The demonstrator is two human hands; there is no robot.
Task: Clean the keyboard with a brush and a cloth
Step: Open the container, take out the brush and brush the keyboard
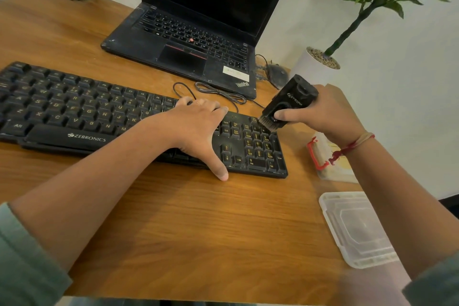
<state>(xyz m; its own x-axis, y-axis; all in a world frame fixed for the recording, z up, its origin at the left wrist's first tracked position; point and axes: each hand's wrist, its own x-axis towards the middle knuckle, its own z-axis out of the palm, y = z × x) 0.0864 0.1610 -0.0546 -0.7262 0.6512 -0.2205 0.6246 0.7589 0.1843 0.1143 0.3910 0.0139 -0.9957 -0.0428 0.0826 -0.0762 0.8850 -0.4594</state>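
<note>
Now the right hand grips the brush, bristles on the number pad's far corner — the Zebronics keyboard runs leftward across the table under the left hand's spread fingers.

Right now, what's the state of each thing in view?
Black wired keyboard: flat on wooden desk, pressed by left hand.
Black handheld brush: gripped by right hand, bristles at keyboard's right end.
Black laptop: lid open, screen dark.
</note>
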